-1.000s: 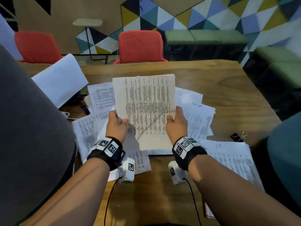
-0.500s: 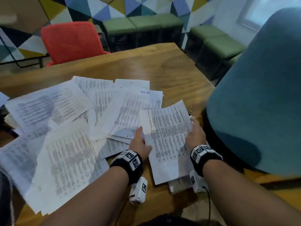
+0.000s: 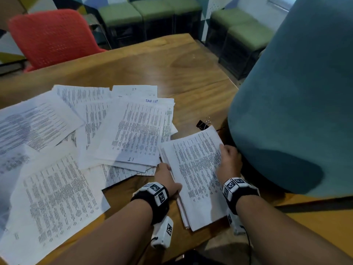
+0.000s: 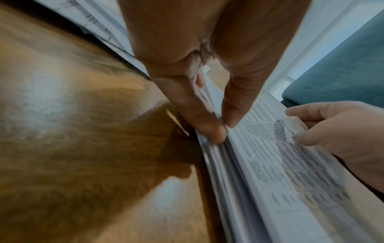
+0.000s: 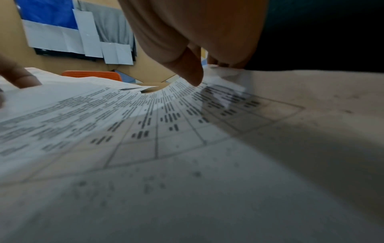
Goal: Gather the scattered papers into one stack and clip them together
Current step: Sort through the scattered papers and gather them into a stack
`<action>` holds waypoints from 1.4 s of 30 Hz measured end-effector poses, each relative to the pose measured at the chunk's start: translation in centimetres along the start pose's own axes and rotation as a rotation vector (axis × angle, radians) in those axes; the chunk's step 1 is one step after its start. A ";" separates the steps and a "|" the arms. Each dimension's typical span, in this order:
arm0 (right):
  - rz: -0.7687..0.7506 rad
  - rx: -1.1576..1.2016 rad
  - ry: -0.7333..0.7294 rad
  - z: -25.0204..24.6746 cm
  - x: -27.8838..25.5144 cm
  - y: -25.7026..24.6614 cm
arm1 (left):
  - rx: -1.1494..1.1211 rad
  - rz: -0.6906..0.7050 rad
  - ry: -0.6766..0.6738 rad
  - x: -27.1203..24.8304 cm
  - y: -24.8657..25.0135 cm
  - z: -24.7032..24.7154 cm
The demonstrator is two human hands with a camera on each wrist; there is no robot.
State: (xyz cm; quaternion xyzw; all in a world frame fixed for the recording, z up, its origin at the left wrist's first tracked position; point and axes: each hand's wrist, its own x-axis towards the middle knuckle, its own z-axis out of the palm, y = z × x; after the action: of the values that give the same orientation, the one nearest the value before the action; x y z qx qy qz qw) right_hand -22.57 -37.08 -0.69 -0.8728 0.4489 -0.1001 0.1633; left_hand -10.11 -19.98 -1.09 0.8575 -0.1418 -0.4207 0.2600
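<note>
Nearest, both hands hold a stack of white printed sheets [image 3: 196, 175] at the brown wooden tabletop's [image 3: 172, 73] 5 o'clock edge: left hand [image 3: 165, 177] pinching its left edge, right hand [image 3: 228, 161] gripping its right. Loose printed papers [image 3: 80, 134] spread toward 9 o'clock. A black binder clip [image 3: 202, 123] lies just beyond the stack.

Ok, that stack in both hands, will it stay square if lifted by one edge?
Probably not. The stack is loose unclipped sheets, edges already fanned beside the left hand, so they would likely slide apart. It bows under the right hand, so expect sag. The binder clip lies unused on the table.
</note>
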 end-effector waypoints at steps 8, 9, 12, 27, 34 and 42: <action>-0.133 -0.003 -0.089 1.1 0.7 -4.5 | 0.106 0.041 0.252 2.1 0.2 -5.1; -0.158 0.076 -0.097 1.5 1.0 -5.3 | 0.097 0.053 0.307 2.5 0.1 -6.4; -0.171 0.292 -0.166 2.7 2.1 -8.0 | 0.076 0.025 0.517 3.5 -1.1 -10.2; -0.474 0.123 -0.639 8.4 2.3 -18.8 | 0.136 -0.290 0.492 6.9 -7.9 -20.1; -0.481 0.116 -0.610 8.3 2.7 -18.7 | 0.032 -0.114 0.418 6.5 -7.8 -20.1; -0.283 0.269 -0.488 8.4 3.1 -20.7 | -0.160 -0.364 0.547 1.3 -14.3 -20.9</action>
State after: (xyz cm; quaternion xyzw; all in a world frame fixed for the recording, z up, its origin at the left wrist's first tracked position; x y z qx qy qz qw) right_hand -2.52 -26.72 -0.58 -0.8955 0.2531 0.0324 0.3647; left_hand 7.63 -1.99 0.61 0.9268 0.1221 -0.2245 0.2754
